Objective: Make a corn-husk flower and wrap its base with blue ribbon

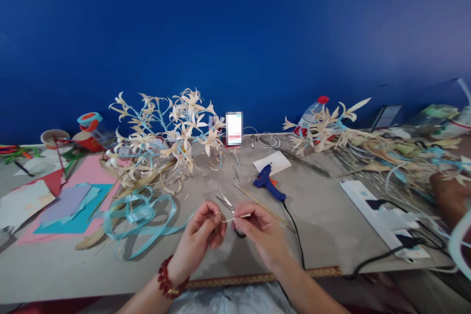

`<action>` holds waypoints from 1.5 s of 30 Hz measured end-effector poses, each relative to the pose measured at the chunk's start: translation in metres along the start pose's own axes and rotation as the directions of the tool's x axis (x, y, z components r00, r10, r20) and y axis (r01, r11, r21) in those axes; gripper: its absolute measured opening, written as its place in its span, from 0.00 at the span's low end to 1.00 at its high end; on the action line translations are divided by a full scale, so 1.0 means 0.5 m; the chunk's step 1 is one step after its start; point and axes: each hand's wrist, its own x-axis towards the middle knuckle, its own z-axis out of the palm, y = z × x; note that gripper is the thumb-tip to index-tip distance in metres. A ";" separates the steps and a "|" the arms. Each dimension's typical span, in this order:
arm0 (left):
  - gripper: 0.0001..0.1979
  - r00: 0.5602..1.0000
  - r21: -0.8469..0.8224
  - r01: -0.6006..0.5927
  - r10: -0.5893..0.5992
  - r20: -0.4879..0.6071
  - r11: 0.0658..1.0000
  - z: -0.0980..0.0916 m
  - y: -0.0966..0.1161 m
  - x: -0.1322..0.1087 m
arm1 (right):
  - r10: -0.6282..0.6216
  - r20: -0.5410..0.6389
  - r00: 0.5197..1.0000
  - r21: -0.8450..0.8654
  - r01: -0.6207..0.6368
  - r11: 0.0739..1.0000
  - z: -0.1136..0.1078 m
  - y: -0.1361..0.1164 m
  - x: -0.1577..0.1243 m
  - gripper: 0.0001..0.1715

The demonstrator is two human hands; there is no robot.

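Pinching a thin pale strip [228, 220] between fingers of left hand [201, 225] and right hand [263, 233], above the bench [320, 230], near the middle of its front edge. Probably feather-light, springy, easily creased or split; best gripped lightly towards both ends.

Counts, wearer's own: 1 left hand [206, 225], 1 right hand [261, 230], 1 thin pale strip [230, 220] across the two. Tools: 1 pair of scissors [227, 200], 1 glue gun [270, 185], 1 long thin stick [263, 205]. Flower bunches [193, 103]: 2 main ones; single flowers [209, 138] well over a dozen, overlapping, exact number unclear. 1 bottle with red cap [312, 114], 1 lit phone [234, 128], 1 heap of blue ribbon [138, 211], 1 power strip [355, 194] with 2 black plugs [408, 241] visible. Other person: 1 arm [451, 196]. 1 table [324, 230], 1 blue wall [235, 34]. Bracelet [167, 277] loops: can't count.
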 end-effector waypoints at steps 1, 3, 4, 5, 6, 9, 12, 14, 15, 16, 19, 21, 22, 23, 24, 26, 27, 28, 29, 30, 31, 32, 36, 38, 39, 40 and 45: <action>0.09 1.000 -0.007 0.004 -0.004 0.000 1.000 0.001 -0.003 0.000 | 0.037 -0.037 0.999 0.095 -0.033 0.995 0.007 0.010 -0.001 0.07; 0.09 1.000 -0.004 0.004 -0.004 -0.014 1.000 0.001 -0.009 0.000 | 0.112 -0.061 0.992 0.204 -0.098 0.974 0.019 0.022 -0.002 0.09; 0.09 1.000 0.007 -0.002 0.003 -0.025 1.000 0.000 -0.011 0.000 | 0.139 -0.066 0.988 0.211 -0.123 0.970 0.024 0.024 -0.002 0.09; 0.09 0.999 0.024 -0.012 0.012 -0.035 1.000 -0.001 -0.013 -0.001 | 0.154 -0.076 0.985 0.180 -0.138 0.974 0.027 0.025 -0.002 0.09; 0.09 0.999 0.045 -0.023 0.025 -0.042 0.999 -0.003 -0.015 -0.002 | 0.146 -0.095 0.985 0.115 -0.134 0.984 0.028 0.025 -0.003 0.10; 0.09 0.995 0.133 -0.080 0.088 -0.056 0.988 -0.006 -0.018 -0.005 | -0.004 -0.122 0.993 -0.218 -0.023 0.976 0.024 0.023 -0.006 0.11; 0.08 0.980 0.265 -0.159 0.184 -0.072 0.951 -0.011 -0.025 -0.007 | -0.232 -0.020 0.973 -0.544 0.184 0.818 0.016 0.024 -0.009 0.13; 0.09 0.970 0.340 -0.198 0.235 -0.070 0.919 -0.014 -0.031 -0.008 | -0.313 0.091 0.945 -0.659 0.293 0.693 0.012 0.023 -0.011 0.14; 0.09 0.965 0.364 -0.212 0.252 -0.067 0.907 -0.016 -0.034 -0.008 | -0.329 0.138 0.934 -0.689 0.329 0.646 0.012 0.022 -0.012 0.15; 0.08 0.962 0.380 -0.221 0.266 -0.068 0.898 -0.017 -0.037 -0.009 | -0.332 0.175 0.927 -0.706 0.353 0.613 0.011 0.020 -0.013 0.15; 0.09 0.960 0.391 -0.215 0.267 -0.083 0.895 -0.020 -0.039 -0.008 | -0.339 0.220 0.915 -0.719 0.387 0.578 0.011 0.015 -0.014 0.16; 0.09 0.969 0.362 -0.180 0.229 -0.097 0.915 -0.019 -0.034 -0.006 | -0.334 0.226 0.915 -0.703 0.391 0.595 0.009 0.016 -0.015 0.16; 0.10 0.974 0.335 -0.158 0.203 -0.102 0.929 -0.018 -0.030 -0.005 | -0.328 0.224 0.918 -0.691 0.387 0.611 0.008 0.017 -0.015 0.16; 0.10 0.980 0.303 -0.131 0.169 -0.103 0.944 -0.018 -0.026 -0.004 | -0.322 0.217 0.922 -0.677 0.380 0.630 0.007 0.019 -0.015 0.16; 0.10 0.986 0.266 -0.102 0.134 -0.102 0.958 -0.017 -0.022 -0.003 | -0.314 0.210 0.926 -0.664 0.371 0.649 0.006 0.022 -0.015 0.16; 0.11 0.993 0.191 -0.048 0.068 -0.097 0.980 -0.015 -0.016 -0.003 | -0.303 0.200 0.932 -0.636 0.358 0.684 0.004 0.027 -0.015 0.15; 0.11 0.994 0.158 -0.025 0.041 -0.099 0.987 -0.014 -0.013 -0.004 | -0.297 0.197 0.934 -0.622 0.353 0.699 0.003 0.029 -0.015 0.15; 0.10 0.994 0.132 -0.009 0.023 -0.107 0.991 -0.014 -0.012 -0.005 | -0.289 0.197 0.937 -0.608 0.348 0.714 0.003 0.030 -0.015 0.15; 0.10 0.993 0.110 0.000 0.013 -0.121 0.994 -0.013 -0.011 -0.006 | -0.280 0.196 0.940 -0.595 0.341 0.728 0.003 0.031 -0.015 0.15; 0.10 0.991 0.092 0.004 0.008 -0.136 0.996 -0.012 -0.010 -0.007 | -0.271 0.190 0.943 -0.583 0.331 0.742 0.004 0.031 -0.015 0.14; 0.10 0.989 0.079 0.006 0.005 -0.146 0.997 -0.011 -0.010 -0.007 | -0.263 0.179 0.948 -0.570 0.318 0.757 0.005 0.031 -0.014 0.14; 0.10 0.989 0.067 0.007 0.003 -0.148 0.998 -0.009 -0.010 -0.008 | -0.254 0.168 0.953 -0.558 0.304 0.772 0.005 0.030 -0.014 0.13; 0.10 0.993 0.020 0.018 -0.016 -0.116 1.000 -0.006 -0.009 -0.009 | -0.200 0.130 0.971 -0.505 0.238 0.830 0.009 0.025 -0.010 0.11; 0.10 0.993 0.011 0.024 -0.022 -0.120 1.000 -0.006 -0.009 -0.010 | -0.173 0.111 0.979 -0.486 0.205 0.850 0.012 0.024 -0.007 0.09; 0.11 0.992 0.013 0.024 -0.022 -0.125 1.000 -0.007 -0.009 -0.010 | -0.166 0.106 0.980 -0.479 0.197 0.856 0.013 0.024 -0.006 0.09; 0.11 0.992 0.018 0.023 -0.021 -0.126 1.000 -0.007 -0.009 -0.010 | -0.167 0.105 0.980 -0.473 0.197 0.859 0.013 0.024 -0.005 0.09; 0.11 0.995 0.035 0.022 -0.018 -0.101 0.999 -0.011 -0.010 -0.006 | -0.234 0.103 0.967 -0.448 0.255 0.857 0.013 0.027 -0.003 0.10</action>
